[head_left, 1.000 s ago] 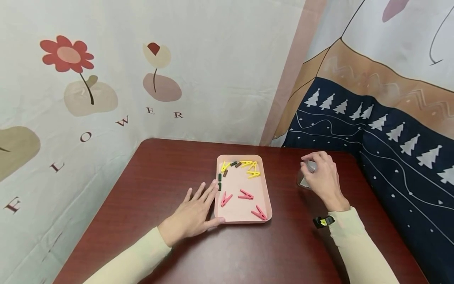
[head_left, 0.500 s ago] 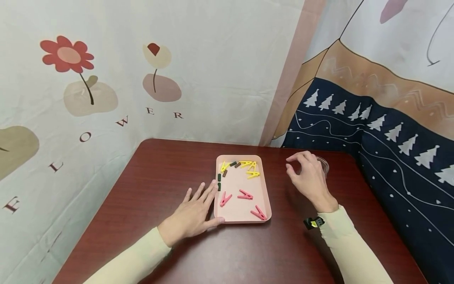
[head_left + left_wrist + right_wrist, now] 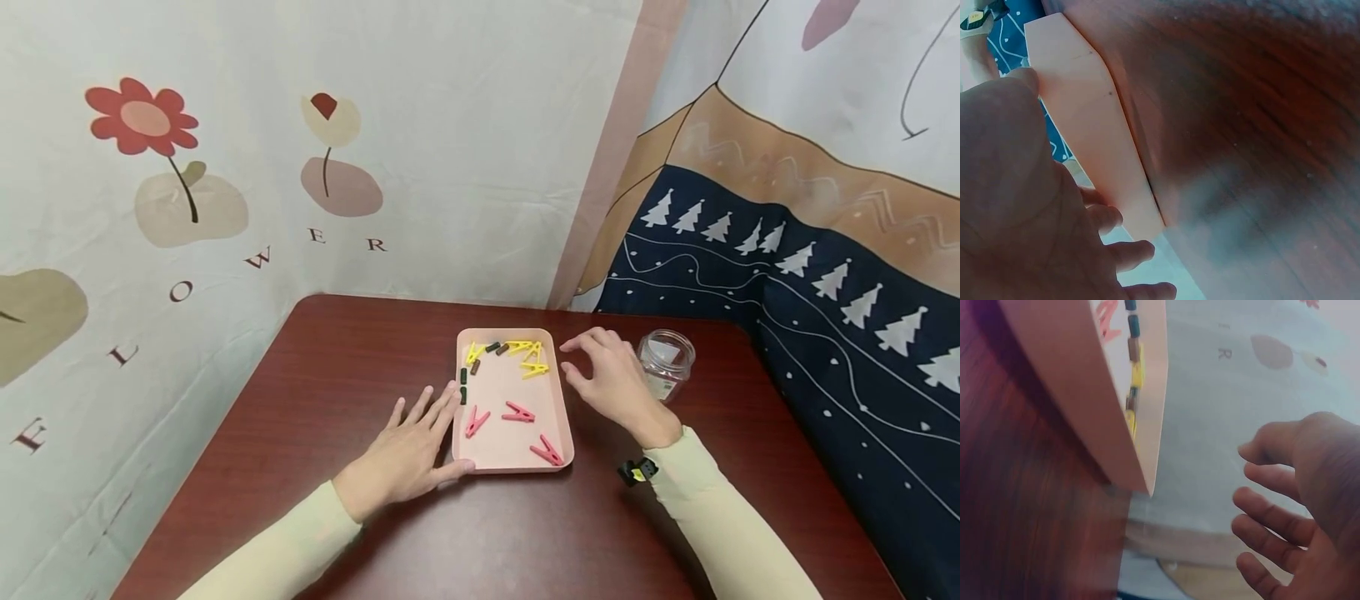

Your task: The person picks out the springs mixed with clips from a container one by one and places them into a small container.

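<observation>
A pink tray (image 3: 501, 450) lies on the dark red table (image 3: 337, 400). It holds yellow clips (image 3: 529, 354) at the far end, pink clips (image 3: 519, 412) nearer me, and small dark clips (image 3: 465, 376) along the left rim. My left hand (image 3: 411, 450) lies flat on the table, fingers straight, thumb against the tray's near left corner (image 3: 1085, 125). My right hand (image 3: 611, 382) hovers empty beside the tray's right rim (image 3: 1122, 444), fingers loosely spread (image 3: 1269, 519). A clear glass jar (image 3: 664, 362) stands upright to the right of that hand.
Printed cloth hangs behind the table: a flower pattern (image 3: 142, 121) on the left, dark blue with white trees (image 3: 795, 258) on the right. The table's right edge runs close to the blue cloth.
My right hand has let go of the jar and moved left to the tray's right rim. The jar now stands uncovered. My left hand has stayed put.
</observation>
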`<state>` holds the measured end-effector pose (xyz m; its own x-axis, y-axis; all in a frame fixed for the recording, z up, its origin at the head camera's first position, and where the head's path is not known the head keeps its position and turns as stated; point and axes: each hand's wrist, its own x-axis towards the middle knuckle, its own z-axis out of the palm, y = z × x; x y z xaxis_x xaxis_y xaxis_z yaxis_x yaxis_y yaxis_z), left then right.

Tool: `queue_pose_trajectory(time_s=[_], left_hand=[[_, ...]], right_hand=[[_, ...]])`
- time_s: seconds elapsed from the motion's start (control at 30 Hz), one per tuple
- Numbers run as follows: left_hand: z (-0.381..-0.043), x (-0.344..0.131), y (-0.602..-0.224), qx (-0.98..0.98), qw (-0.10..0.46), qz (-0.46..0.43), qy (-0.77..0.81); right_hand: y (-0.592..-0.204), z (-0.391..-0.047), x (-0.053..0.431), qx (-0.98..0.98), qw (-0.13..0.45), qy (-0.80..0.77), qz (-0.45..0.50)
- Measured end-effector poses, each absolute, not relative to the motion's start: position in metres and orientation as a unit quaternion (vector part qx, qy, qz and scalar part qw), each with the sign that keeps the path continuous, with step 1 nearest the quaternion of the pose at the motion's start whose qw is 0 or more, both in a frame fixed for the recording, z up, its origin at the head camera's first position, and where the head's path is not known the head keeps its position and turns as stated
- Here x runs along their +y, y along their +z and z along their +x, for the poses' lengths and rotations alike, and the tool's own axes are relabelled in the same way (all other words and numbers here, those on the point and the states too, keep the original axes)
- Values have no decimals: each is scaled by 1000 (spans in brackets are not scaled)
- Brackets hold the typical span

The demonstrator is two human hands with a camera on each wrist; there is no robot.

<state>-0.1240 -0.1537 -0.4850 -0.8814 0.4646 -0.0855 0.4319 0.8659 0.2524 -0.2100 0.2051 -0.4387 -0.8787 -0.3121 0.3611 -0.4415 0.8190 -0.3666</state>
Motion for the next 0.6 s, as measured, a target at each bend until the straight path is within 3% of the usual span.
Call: queue_pose_trajectory(time_s=[0.6], left_hand=[[-128,-150,-484,962,79,244,94]], right_hand=[[-439,-244,103,-923,-23,125,363]])
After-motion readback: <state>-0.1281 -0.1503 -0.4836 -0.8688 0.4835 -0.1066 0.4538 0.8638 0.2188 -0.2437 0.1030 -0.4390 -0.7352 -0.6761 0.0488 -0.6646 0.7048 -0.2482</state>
